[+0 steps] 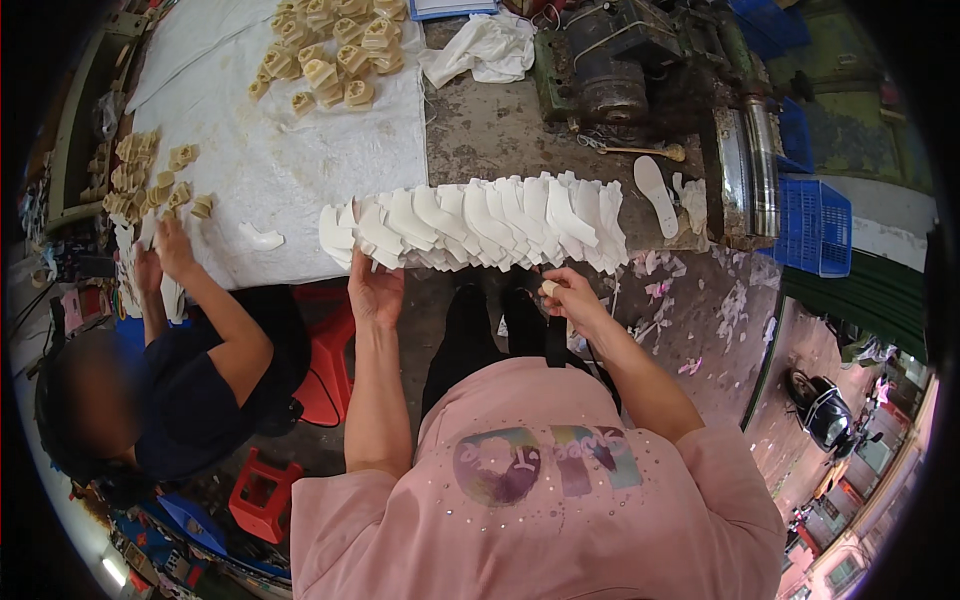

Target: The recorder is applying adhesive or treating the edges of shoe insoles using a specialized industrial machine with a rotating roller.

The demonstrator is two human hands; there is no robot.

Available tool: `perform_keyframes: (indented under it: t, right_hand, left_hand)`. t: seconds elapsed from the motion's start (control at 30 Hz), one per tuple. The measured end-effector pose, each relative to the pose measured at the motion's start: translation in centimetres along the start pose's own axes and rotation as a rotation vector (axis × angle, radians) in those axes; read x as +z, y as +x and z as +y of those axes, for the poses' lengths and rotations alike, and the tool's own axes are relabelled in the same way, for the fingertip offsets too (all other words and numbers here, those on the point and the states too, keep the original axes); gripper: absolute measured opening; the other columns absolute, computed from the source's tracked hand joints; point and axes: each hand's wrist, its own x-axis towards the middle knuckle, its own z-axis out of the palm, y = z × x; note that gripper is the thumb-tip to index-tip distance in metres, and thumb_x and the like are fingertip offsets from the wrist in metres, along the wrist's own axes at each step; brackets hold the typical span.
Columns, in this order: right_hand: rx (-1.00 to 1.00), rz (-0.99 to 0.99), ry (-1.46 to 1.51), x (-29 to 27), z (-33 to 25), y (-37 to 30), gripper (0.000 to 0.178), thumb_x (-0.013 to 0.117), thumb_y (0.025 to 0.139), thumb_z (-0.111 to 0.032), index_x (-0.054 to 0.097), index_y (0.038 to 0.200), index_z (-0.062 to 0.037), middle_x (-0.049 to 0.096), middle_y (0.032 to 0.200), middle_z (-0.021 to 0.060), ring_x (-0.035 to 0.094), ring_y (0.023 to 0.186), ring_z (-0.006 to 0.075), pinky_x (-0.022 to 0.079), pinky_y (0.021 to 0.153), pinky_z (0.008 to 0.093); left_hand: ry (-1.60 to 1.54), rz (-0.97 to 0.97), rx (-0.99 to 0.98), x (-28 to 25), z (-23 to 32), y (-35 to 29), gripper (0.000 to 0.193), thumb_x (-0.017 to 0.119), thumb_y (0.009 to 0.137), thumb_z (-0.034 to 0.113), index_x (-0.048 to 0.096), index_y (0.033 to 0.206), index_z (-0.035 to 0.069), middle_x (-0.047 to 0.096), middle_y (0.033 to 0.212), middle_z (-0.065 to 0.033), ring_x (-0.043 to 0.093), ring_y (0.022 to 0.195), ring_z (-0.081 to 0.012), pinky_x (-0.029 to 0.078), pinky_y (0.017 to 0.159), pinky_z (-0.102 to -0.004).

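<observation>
A long row of overlapping white curved pieces (475, 222), thin and jagged-edged, lies along the table's front edge. At the row's left end my left hand (376, 292) is palm up, its fingertips partly hidden under the pieces; it seems to grip the edge of one. My right hand (577, 302) is just in front of the row, nearer its right end. Its fingers are closed around a small pale object (549, 288), whose kind I cannot make out. It does not appear to touch the row.
A co-worker's hands (163, 250) handle white pieces at the left. Cream-coloured moulded parts (325, 55) are heaped on the white sheet (290, 150), with one loose white piece (261, 237). A heavy machine (625, 80), brush (650, 151) and white sole-shaped piece (656, 194) are at right.
</observation>
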Motion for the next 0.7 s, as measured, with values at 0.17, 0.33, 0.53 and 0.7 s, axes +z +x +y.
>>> perform_keyframes:
  t: [0.17, 0.33, 0.53, 0.7]
  right_hand:
    - [0.028, -0.101, 0.142, 1.2, 0.2, 0.8, 0.031, 0.055, 0.088, -0.020, 0.048, 0.115, -0.0064, 0.058, 0.098, 0.0054, 0.053, 0.077, 0.0100, 0.044, 0.066, 0.0260]
    - [0.073, -0.164, 0.322, 3.8, 0.2, 1.6, 0.031, 0.056, 0.089, -0.027, 0.047, 0.111, -0.0075, 0.058, 0.100, 0.0057, 0.053, 0.080, 0.0120, 0.044, 0.068, 0.0279]
    - [0.017, -0.070, 0.631, 6.2, 0.0, 3.1, 0.015, 0.052, 0.087, -0.012, 0.052, 0.101, -0.0068, 0.058, 0.096, 0.0069, 0.056, 0.081, 0.0166, 0.045, 0.068, 0.0311]
    - [-0.018, 0.098, 0.673, 6.9, -0.5, 2.6, 0.019, 0.046, 0.082, -0.001, 0.053, 0.100, -0.0053, 0.057, 0.090, 0.0054, 0.056, 0.078, 0.0156, 0.044, 0.067, 0.0289]
  left_hand:
    - [0.267, -0.075, -0.043, 0.1, -0.2, 0.5, 0.047, 0.059, 0.085, 0.019, 0.042, 0.127, 0.008, 0.051, 0.121, -0.0062, 0.048, 0.110, -0.0231, 0.037, 0.096, -0.0389]
    - [0.380, -0.016, -0.053, 0.9, -1.7, -0.3, 0.051, 0.064, 0.078, 0.005, 0.043, 0.124, 0.009, 0.050, 0.119, -0.0057, 0.051, 0.108, -0.0227, 0.045, 0.086, -0.0449]
    - [0.361, 0.055, -0.076, 1.7, -1.1, -0.1, 0.049, 0.057, 0.081, -0.001, 0.039, 0.126, 0.006, 0.048, 0.122, -0.0114, 0.050, 0.111, -0.0298, 0.045, 0.090, -0.0542]
    - [0.285, 0.165, -0.141, 3.1, -0.3, 0.3, 0.046, 0.051, 0.084, -0.004, 0.038, 0.128, 0.003, 0.046, 0.126, -0.0132, 0.047, 0.115, -0.0327, 0.042, 0.095, -0.0551]
